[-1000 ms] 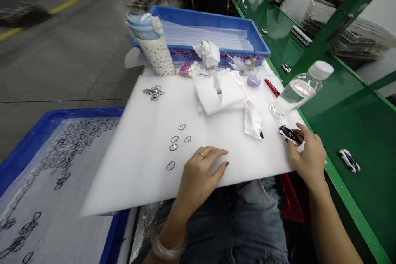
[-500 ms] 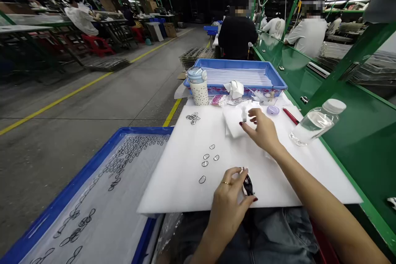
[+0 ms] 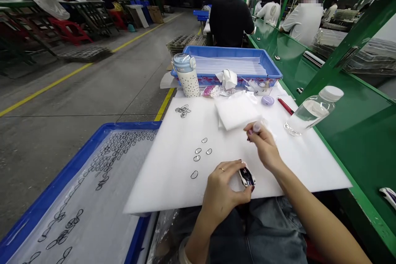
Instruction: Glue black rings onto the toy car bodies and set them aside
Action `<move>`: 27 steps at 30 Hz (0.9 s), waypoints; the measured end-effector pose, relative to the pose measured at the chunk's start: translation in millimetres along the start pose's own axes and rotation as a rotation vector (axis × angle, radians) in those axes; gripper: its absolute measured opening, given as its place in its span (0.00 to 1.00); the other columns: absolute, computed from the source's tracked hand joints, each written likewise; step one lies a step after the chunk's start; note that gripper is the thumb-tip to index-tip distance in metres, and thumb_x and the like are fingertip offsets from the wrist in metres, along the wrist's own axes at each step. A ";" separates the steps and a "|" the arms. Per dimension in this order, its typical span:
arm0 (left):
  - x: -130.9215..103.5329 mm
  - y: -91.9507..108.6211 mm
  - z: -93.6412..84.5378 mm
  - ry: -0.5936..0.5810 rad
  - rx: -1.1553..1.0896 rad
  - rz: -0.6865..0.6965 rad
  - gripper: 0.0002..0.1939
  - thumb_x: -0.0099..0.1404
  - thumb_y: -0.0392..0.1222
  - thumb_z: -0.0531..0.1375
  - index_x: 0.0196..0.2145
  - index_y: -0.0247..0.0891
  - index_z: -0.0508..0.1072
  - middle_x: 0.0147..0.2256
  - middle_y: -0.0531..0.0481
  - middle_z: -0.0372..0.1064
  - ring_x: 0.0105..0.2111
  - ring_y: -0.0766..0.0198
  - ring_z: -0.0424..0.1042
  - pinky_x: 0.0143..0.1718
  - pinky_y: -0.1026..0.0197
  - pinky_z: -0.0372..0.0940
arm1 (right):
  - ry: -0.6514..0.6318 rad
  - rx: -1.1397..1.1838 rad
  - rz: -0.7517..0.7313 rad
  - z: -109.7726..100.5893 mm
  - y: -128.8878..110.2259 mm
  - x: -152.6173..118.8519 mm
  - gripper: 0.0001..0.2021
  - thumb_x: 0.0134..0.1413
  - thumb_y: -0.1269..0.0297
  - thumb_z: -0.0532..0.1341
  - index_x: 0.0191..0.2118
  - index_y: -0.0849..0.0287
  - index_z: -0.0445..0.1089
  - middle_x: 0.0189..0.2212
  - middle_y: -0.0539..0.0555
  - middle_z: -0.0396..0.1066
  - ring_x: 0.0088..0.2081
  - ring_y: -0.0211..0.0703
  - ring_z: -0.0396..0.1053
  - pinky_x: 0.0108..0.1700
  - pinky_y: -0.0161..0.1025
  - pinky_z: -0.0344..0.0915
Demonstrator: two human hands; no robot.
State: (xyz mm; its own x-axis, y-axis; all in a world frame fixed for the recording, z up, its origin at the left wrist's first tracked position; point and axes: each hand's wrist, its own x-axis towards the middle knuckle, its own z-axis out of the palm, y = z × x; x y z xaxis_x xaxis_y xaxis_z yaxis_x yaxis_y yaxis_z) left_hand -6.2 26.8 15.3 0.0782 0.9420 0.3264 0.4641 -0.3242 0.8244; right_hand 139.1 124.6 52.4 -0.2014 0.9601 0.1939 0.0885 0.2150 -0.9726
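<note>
My left hand (image 3: pixel 227 185) grips a small white and black toy car (image 3: pixel 247 174) between thumb and fingers, near the front edge of the white foam board (image 3: pixel 173 189). Above and to the right of the car, my right hand (image 3: pixel 262 142) pinches a small pale cylindrical item (image 3: pixel 256 127). Several dark-rimmed oval pieces (image 3: pixel 197 158) lie spread out left of the car, and a small pile of similar pieces (image 3: pixel 183 110) sits farther back. Folded white cloth (image 3: pixel 237 111) rests behind my right hand.
A speckled cup (image 3: pixel 187 78), blue tray (image 3: pixel 229 51), purple case (image 3: pixel 267 100), red pen (image 3: pixel 285 106) and tilted clear bottle (image 3: pixel 314 111) stand or lie behind. On the left, a blue-rimmed tray (image 3: pixel 77 161) holds many oval pieces. A green conveyor (image 3: pixel 359 140) runs along the right.
My right hand has lifted the pale item off the cloth and come nearer the car. The car in my left hand has turned, now showing more of its top. The view has shifted slightly.
</note>
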 end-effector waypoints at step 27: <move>6.9 3.6 -1.8 0.059 -0.010 -0.076 0.16 0.49 0.35 0.68 0.39 0.38 0.80 0.39 0.48 0.81 0.38 0.55 0.78 0.42 0.50 0.74 | 0.029 0.557 0.089 23.4 -43.2 -46.0 0.33 0.54 0.28 0.40 0.16 0.52 0.45 0.12 0.46 0.37 0.17 0.37 0.38 0.21 0.40 0.46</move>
State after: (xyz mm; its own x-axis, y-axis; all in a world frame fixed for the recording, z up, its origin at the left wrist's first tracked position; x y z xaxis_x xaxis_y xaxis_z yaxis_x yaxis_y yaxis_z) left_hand -5.6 32.0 21.3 -0.0093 0.9571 0.2896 0.4577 -0.2534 0.8522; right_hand 121.8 67.0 82.4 -0.1888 0.9766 0.1033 -0.4261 0.0133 -0.9046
